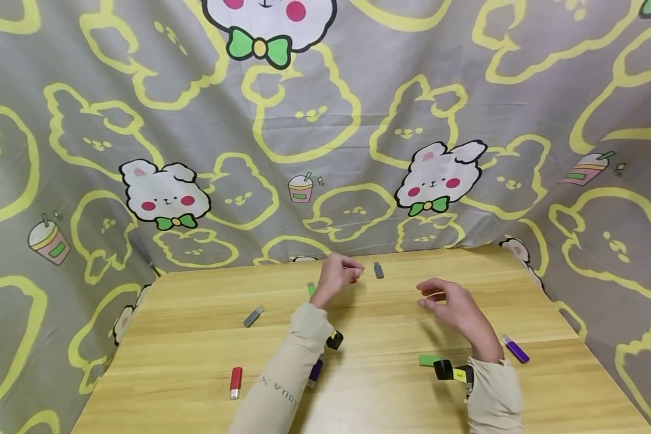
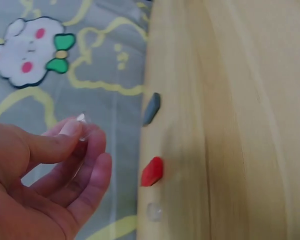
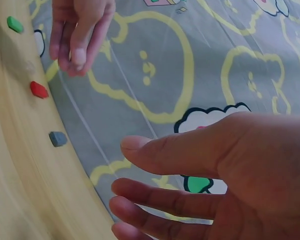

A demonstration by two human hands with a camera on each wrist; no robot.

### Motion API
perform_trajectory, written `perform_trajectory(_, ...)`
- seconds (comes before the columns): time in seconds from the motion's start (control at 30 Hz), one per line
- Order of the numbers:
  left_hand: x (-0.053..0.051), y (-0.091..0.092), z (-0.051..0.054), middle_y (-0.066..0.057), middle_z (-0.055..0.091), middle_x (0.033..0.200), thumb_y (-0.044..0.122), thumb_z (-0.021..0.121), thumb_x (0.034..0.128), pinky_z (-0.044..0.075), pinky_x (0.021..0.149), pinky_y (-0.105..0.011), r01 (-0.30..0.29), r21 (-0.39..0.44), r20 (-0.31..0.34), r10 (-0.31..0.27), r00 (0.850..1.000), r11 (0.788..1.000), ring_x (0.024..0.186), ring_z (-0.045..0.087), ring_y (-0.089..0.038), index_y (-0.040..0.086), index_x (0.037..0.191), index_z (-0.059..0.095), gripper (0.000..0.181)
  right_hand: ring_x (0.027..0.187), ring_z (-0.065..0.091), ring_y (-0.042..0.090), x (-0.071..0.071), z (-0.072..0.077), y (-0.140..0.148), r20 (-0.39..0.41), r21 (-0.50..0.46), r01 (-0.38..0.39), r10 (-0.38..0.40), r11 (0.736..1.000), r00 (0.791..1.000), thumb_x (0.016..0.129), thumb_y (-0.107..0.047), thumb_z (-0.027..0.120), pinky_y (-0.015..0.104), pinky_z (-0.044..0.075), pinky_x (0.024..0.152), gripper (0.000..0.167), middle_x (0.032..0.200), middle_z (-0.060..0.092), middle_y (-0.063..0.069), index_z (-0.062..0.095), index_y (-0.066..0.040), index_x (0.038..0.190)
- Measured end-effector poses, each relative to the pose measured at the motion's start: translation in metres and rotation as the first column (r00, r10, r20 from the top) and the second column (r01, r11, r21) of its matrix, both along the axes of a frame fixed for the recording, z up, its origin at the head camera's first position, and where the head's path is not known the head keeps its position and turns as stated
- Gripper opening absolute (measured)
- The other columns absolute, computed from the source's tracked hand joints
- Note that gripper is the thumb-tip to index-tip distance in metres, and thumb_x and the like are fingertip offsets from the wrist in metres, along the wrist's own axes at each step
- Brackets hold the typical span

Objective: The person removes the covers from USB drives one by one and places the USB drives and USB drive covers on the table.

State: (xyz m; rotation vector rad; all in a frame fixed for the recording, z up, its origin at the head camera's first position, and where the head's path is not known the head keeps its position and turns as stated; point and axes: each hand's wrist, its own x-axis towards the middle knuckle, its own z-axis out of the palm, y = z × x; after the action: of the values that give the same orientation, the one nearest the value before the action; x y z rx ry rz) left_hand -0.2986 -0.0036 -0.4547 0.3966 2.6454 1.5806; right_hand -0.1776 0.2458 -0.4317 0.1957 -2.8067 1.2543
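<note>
My left hand (image 1: 336,280) (image 2: 52,172) is above the back of the table, pinching a small clear piece (image 2: 85,129) between thumb and fingertip. Below it, a red USB stick (image 2: 152,171) lies near the back edge, mostly hidden by the hand in the head view. Beside the red stick is a clear cap-like piece (image 2: 154,211). A grey USB stick (image 1: 378,270) (image 3: 58,139) lies just right of the red one. My right hand (image 1: 458,306) (image 3: 205,175) hovers further right, thumb and fingers apart, holding nothing.
On the wooden table (image 1: 380,331) lie a grey stick (image 1: 253,317) and a red stick (image 1: 235,383) at left, green sticks (image 1: 311,289) (image 1: 428,360), and purple sticks (image 1: 314,374) (image 1: 515,349). The left sleeve partly covers one purple stick. A patterned curtain (image 1: 352,132) hangs behind.
</note>
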Motion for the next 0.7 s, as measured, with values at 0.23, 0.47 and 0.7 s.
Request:
perform_trajectory(0.23,-0.019,0.021,-0.012,-0.008,0.078,0.087,-0.001,0.075,0.0916,0.057,0.067,-0.027,0.008,-0.19,-0.056,-0.019,0.998,0.982,0.079,0.073,-0.025,0.0,0.09,0.082,0.007,0.103,0.067,0.039,0.002,-0.002,0.009,0.011,-0.003,0.01,-0.01,1.0,1.0,0.094,-0.007,0.074,0.053,0.055,0.088,0.027,0.117,0.069,0.023,0.069,0.003,0.119)
perform_trajectory(0.47,-0.023,0.035,-0.022,-0.007,0.077,0.091,0.0,0.074,0.0931,0.061,0.077,-0.032,0.016,-0.352,-0.111,-0.059,0.992,0.936,0.087,0.073,-0.024,0.004,0.09,0.082,0.01,0.104,0.067,0.041,0.006,-0.001,0.02,0.014,0.01,0.027,-0.028,1.0,1.0,0.094,-0.008,0.075,0.053,0.055,0.086,0.029,0.117,0.069,0.023,0.069,0.003,0.12)
perform_trajectory(0.7,-0.029,0.047,-0.024,-0.005,0.075,0.098,0.004,0.076,0.0928,0.061,0.074,-0.032,0.006,-0.466,-0.107,-0.063,0.992,0.885,0.089,0.071,-0.023,0.008,0.092,0.082,0.008,0.104,0.066,0.041,0.006,-0.001,0.027,0.005,0.011,0.047,-0.047,0.999,0.999,0.094,-0.007,0.074,0.052,0.056,0.084,0.029,0.116,0.069,0.024,0.068,0.004,0.12)
